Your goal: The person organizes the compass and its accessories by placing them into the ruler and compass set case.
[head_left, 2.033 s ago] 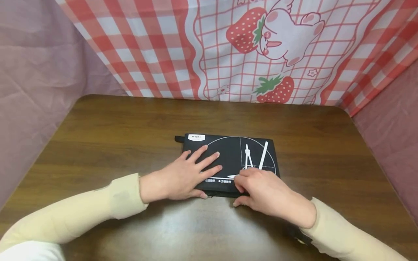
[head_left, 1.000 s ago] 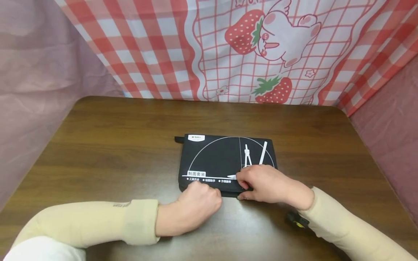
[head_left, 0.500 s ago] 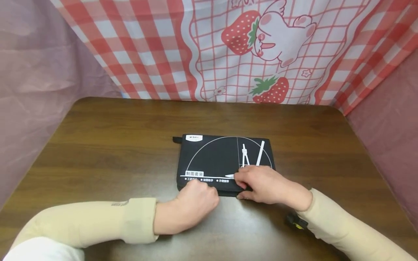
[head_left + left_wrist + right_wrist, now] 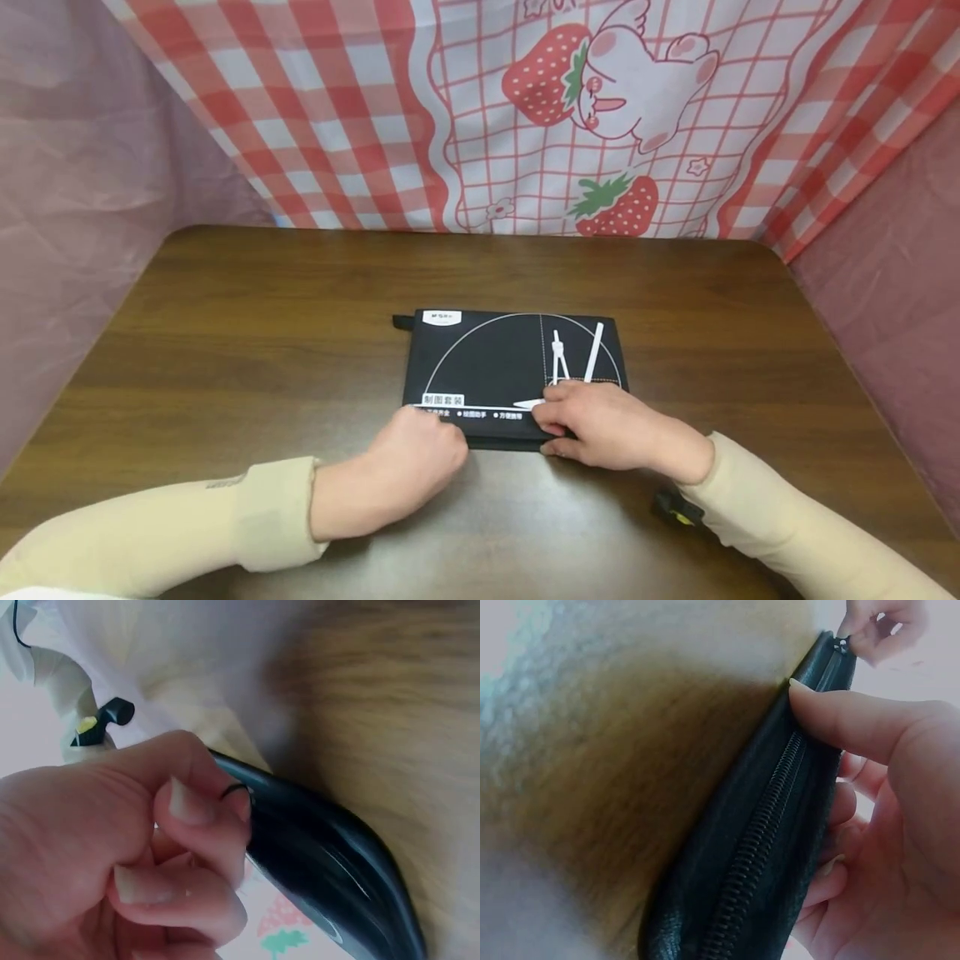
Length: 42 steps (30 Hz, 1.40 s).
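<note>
A flat black zippered pouch (image 4: 487,358) with a printed compass and arc lies on the table. Along its front edge, the right wrist view shows the zipper (image 4: 754,851) and its slider (image 4: 841,645) close to the left fingers. My left hand (image 4: 397,462) is at the front left of the pouch, thumb and index finger pinching the zipper's thin cord pull (image 4: 237,789). My right hand (image 4: 607,425) grips the front edge right of the middle, thumb against the zipper side and fingers curled over the top.
The brown wooden table (image 4: 285,300) extends around the pouch. A small black strap tab (image 4: 402,322) sticks out at its back left corner. Behind the table hangs a red-and-white checked curtain (image 4: 337,108) with strawberries. A black wrist device (image 4: 678,507) sits under the right sleeve.
Two seconds ago my left hand lay spread on the pouch; it then pinched the pull near the front middle and has since slid left along the edge. My right hand keeps its grip.
</note>
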Tool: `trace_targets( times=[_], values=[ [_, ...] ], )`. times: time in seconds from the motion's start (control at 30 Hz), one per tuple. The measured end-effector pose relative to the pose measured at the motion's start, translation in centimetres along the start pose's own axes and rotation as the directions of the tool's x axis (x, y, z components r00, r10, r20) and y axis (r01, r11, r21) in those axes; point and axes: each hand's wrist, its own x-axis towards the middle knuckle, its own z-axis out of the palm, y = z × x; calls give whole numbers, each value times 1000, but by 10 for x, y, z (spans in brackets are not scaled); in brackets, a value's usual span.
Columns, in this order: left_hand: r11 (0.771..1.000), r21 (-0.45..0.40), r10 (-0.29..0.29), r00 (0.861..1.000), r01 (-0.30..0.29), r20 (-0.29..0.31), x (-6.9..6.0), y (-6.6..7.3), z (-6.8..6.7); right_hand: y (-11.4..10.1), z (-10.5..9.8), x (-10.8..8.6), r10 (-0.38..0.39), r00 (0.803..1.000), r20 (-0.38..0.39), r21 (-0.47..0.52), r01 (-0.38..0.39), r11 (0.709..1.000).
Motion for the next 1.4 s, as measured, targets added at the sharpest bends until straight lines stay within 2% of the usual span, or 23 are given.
trace_targets(
  times=[0.23,0.43,0.53,0.63,0.83,1.07,1.23,1.4],
  values=[
    [998,-58,-19,997,23,69,-18,-23,-1,-1,0,0,-12,1000,13,-20,12,1000],
    [992,-114,-44,991,58,123,-27,-39,1,-1,0,-2,-14,1000,13,-29,14,999],
    [989,-131,-56,994,69,97,-32,-47,4,-1,1,-2,-19,1000,10,-32,19,999],
    [991,-122,-48,997,55,59,-34,-56,7,-1,1,0,-21,1000,10,-37,21,999],
    [988,-152,-13,999,18,32,-26,-79,19,-2,-2,4,-33,999,32,-22,34,999],
    [978,-188,85,996,-88,-22,-20,-102,29,2,-6,7,-70,995,73,27,68,997],
    [983,-158,92,996,-92,-12,-7,-115,37,3,-9,9,-83,993,85,83,76,994],
    [988,-131,91,995,-85,37,15,-131,44,3,-9,8,-81,993,87,103,72,992]
  ],
)
